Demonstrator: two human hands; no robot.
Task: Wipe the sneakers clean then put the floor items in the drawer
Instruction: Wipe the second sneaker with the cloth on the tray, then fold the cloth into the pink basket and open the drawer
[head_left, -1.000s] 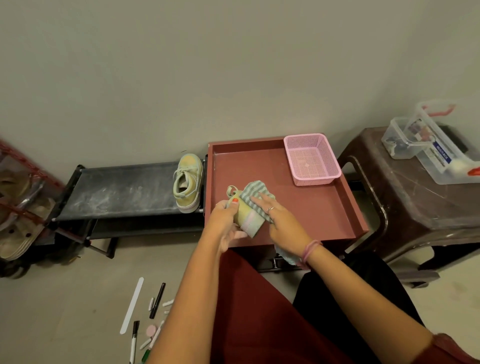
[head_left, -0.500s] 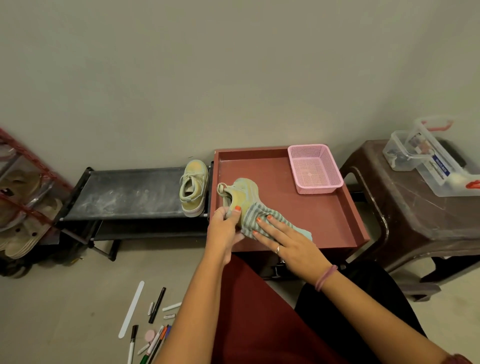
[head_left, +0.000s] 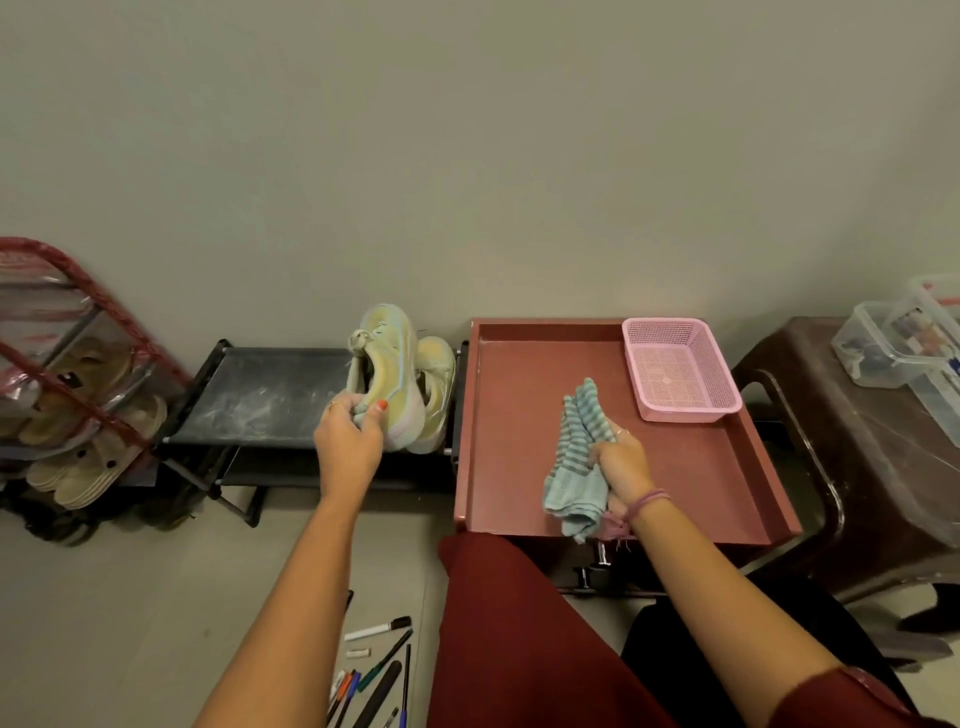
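- The held sneaker (head_left: 390, 374) is pale yellow-green with light blue trim and a pinkish sole edge, its fabric looking faded; it is tipped steeply, heel end down, over the right end of the black shelf (head_left: 260, 395).
- The left hand (head_left: 349, 441) grips this sneaker at its lower end, thumb with an orange nail pressed on the side, fingers curled round the other.
- A second sneaker (head_left: 436, 384) of the same colours stands on the shelf's right end, just behind and touching the held one, close to the drawer's left wall.
- The shelf top is flat, dark and matt, streaked with whitish dust, on a black tube frame.
- The right hand (head_left: 621, 465) is closed round a bunched cloth (head_left: 576, 457), a soft knit striped in pale blue and grey, which droops over the front middle of the drawer (head_left: 727, 467).
- The drawer is a shallow reddish-brown tray with smooth low walls, pulled open.
- A pink plastic basket (head_left: 680, 369), rectangular with lattice sides, sits in the drawer's far right corner.
- Pens and markers (head_left: 379, 670) lie scattered on the grey floor near the bottom edge, thin sticks in black, white, orange and blue.
- A dark brown plastic stool (head_left: 857, 467) stands right of the drawer, carrying clear plastic boxes (head_left: 893, 348).
- A red-framed rack (head_left: 67, 364) with tan sandals stands at the left.
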